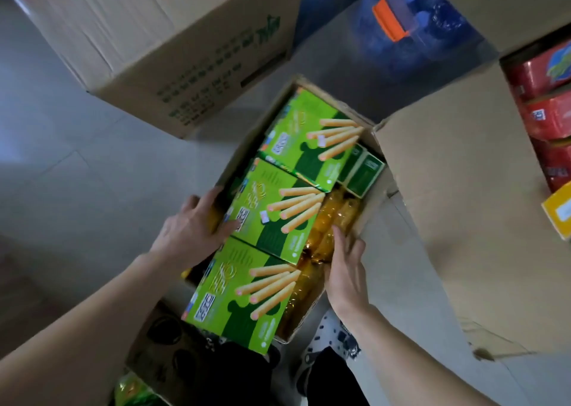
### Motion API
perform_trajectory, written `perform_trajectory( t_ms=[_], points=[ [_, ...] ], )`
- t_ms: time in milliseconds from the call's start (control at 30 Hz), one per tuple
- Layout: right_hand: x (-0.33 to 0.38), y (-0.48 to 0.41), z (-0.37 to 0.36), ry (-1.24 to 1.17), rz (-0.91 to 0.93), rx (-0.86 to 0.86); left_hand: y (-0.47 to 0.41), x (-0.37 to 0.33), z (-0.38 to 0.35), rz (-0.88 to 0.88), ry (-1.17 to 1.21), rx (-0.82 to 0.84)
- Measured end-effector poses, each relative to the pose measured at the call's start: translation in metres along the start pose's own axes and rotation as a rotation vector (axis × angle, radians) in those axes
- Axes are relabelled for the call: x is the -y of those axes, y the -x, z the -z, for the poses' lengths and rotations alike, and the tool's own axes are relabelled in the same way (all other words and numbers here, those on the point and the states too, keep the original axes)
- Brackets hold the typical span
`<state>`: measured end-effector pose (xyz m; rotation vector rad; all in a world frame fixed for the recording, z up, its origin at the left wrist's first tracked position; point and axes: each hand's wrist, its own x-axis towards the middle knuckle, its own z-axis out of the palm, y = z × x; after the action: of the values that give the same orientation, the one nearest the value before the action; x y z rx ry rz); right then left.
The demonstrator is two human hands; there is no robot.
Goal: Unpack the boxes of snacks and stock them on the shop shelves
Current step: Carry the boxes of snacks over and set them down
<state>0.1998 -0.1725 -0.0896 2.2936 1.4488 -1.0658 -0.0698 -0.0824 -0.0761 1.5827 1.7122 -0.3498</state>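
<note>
An open cardboard carton (369, 217) on the floor holds three green snack boxes printed with biscuit sticks, lying flat in a row: a far one (304, 133), a middle one (272, 210) and a near one (244, 294). Yellow-orange snack packets (336, 214) lie under and beside them. My left hand (191, 229) grips the left edge of the middle green box, thumb on its top face. On the other side my right hand (346, 266) reaches with straight fingers into the yellow packets by the carton's right wall.
A big closed cardboard box (160, 40) stands at the upper left. A blue pack with an orange handle (411, 22) sits at the top. Red packs (547, 102) are stacked at the right. The carton's wide flap (457, 189) spreads right. My feet are below the carton.
</note>
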Motion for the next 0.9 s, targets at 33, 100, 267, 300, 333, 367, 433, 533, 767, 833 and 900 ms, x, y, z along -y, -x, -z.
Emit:
perform_trajectory(
  t_ms=[33,100,267,300,333,367,433,533,767,833,900],
  points=[
    [-0.002,0.0,0.001,-0.018,0.049,-0.018,0.008,0.01,0.0,0.049,0.03,0.02],
    [-0.007,-0.005,0.006,-0.073,0.144,-0.08,0.007,0.022,0.002,0.088,0.043,0.004],
    [-0.005,-0.035,0.011,-0.132,0.1,-0.145,-0.052,0.011,0.011,0.071,-0.056,-0.042],
    [-0.004,-0.038,0.008,-0.13,0.104,-0.119,-0.061,0.009,0.01,0.086,-0.079,-0.019],
    [-0.005,-0.04,0.005,-0.124,0.106,-0.103,-0.066,0.009,0.01,0.102,-0.095,-0.004],
    [-0.005,-0.042,0.005,-0.114,0.095,-0.097,-0.067,0.01,0.009,0.109,-0.104,0.005],
    [-0.005,-0.043,0.008,-0.096,0.036,-0.086,-0.063,0.016,0.01,0.1,-0.109,0.003],
    [0.0,-0.033,0.02,-0.052,0.011,-0.075,-0.045,0.019,0.015,0.078,-0.091,-0.012],
    [0.015,0.018,0.074,-0.055,0.103,-0.031,0.055,0.017,0.038,0.177,0.083,-0.079],
    [0.022,0.039,0.099,-0.051,0.138,-0.04,0.087,0.009,0.06,0.185,0.113,-0.105],
    [0.03,0.063,0.129,-0.007,0.175,-0.049,0.12,-0.003,0.087,0.177,0.122,-0.131]
  ],
)
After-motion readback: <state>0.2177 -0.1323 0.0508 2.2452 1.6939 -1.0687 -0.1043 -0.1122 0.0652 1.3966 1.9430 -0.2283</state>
